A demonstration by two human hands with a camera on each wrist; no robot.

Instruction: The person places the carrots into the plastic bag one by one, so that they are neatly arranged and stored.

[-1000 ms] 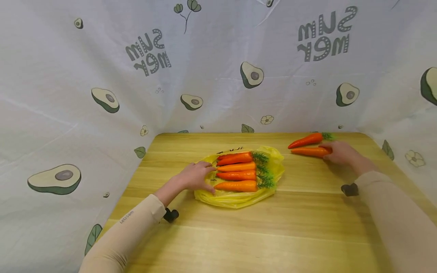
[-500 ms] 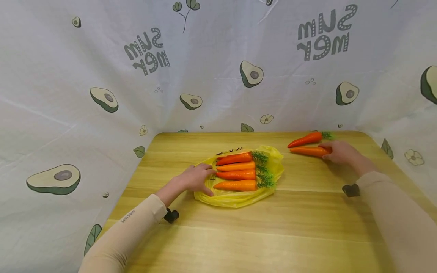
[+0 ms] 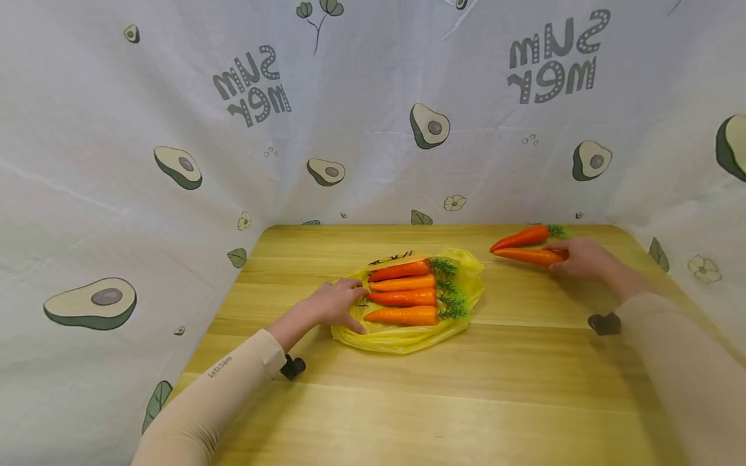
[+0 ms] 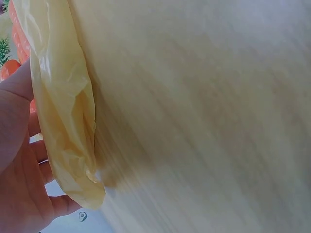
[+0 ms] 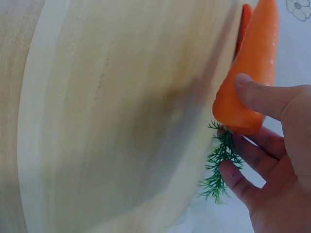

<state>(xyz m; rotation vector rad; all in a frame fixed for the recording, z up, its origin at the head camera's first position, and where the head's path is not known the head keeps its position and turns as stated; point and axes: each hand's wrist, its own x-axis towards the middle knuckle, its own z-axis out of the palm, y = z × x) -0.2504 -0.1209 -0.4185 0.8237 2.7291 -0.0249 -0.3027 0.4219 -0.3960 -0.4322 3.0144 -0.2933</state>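
In the head view, my right hand pinches an orange carrot by its thick end, thumb on one side. The right wrist view shows this carrot raised off the wood, with green leaves below its thick end. Just behind it lies a redder carrot with a leafy top. My left hand rests with spread fingers at the left end of a yellow plastic bag. Several carrots lie side by side on the bag, leafy tops to the right. In the left wrist view, the bag's crumpled edge partly covers the fingers.
The wooden table carries everything. A white curtain printed with avocados and leaves hangs along its back and sides. Small black devices sit at both wrists.
My right hand has lifted the orange carrot slightly, its tip now nearer the redder carrot. The left hand and the bag have stayed almost in place.
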